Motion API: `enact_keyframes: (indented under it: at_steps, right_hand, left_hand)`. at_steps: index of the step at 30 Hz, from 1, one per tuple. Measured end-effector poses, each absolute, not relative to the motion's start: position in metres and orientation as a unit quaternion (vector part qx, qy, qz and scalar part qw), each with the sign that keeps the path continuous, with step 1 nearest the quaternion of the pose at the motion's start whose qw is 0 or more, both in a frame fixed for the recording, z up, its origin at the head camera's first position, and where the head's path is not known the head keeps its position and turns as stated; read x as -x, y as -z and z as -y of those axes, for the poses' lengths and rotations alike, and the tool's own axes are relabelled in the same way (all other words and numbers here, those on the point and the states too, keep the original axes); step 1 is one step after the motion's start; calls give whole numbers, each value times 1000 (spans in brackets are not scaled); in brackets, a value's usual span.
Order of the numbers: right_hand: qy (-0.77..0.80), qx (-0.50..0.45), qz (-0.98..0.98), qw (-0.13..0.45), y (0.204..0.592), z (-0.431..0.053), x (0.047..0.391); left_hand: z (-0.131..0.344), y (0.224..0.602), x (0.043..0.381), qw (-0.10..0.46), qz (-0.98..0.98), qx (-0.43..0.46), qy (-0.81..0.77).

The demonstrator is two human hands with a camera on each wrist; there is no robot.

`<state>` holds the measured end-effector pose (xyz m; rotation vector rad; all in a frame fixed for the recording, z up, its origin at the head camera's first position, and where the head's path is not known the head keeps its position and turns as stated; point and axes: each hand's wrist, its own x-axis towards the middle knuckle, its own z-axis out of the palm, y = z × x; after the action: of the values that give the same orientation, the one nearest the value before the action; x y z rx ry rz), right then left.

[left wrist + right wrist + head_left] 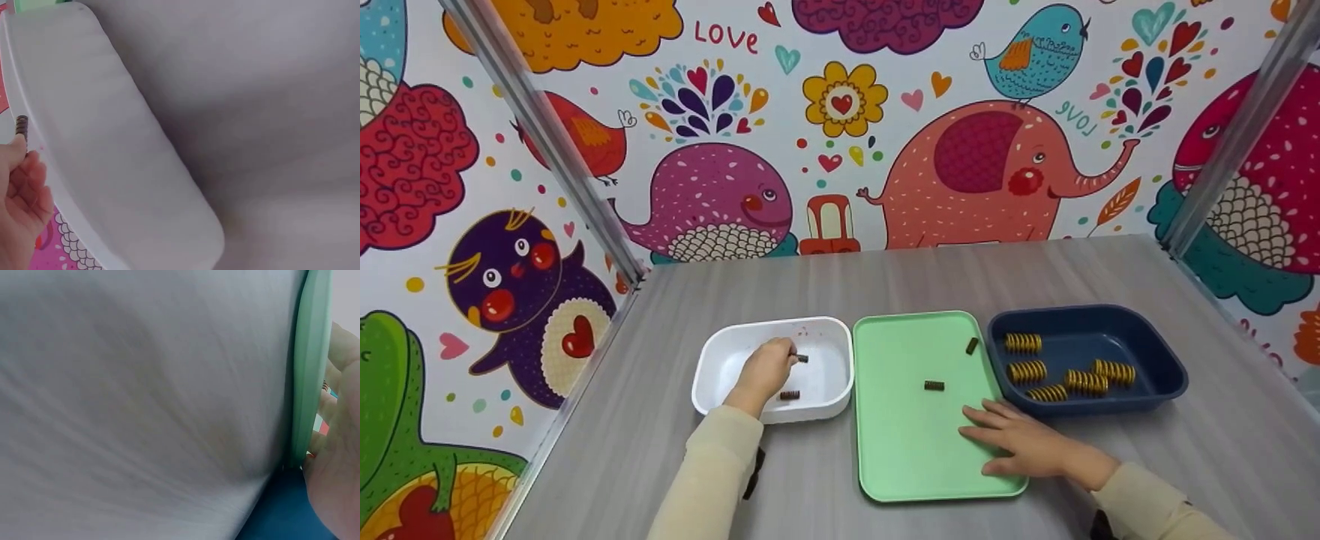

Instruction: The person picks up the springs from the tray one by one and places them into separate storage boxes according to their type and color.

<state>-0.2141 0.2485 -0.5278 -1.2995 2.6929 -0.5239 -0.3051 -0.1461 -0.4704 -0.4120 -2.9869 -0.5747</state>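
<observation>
Over the white bin (pixel 712 367), my left hand (pixel 769 369) pinches a small dark coil spring (pixel 22 125) between thumb and fingertip. Another dark spring (pixel 790 395) lies on that bin's floor, nearer the front. My right hand (pixel 1027 442) is spread, palm down, at the right edge of the green tray (pixel 900 465); the right wrist view has it beside the tray's rim. On the tray lie two more small dark springs, one near the middle (pixel 934 386) and one by the upper right edge (pixel 972 346).
To the tray's right stands a dark blue bin (pixel 1155 367) with several larger gold springs (pixel 1086 382) inside. All three containers stand side by side on a grey wood-grain table (pixel 607 450). Walls with cartoon animals and metal corner posts enclose its back and sides.
</observation>
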Motion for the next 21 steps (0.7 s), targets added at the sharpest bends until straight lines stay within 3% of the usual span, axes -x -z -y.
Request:
enact_keyframes:
  at_steps: [10, 21]
  right_hand:
    - [171, 430, -886, 44, 531, -250, 214]
    - [170, 426, -887, 44, 532, -250, 214]
  left_hand:
    - [158, 480, 303, -39, 985, 84, 144]
    - [165, 487, 300, -58, 992, 2, 109]
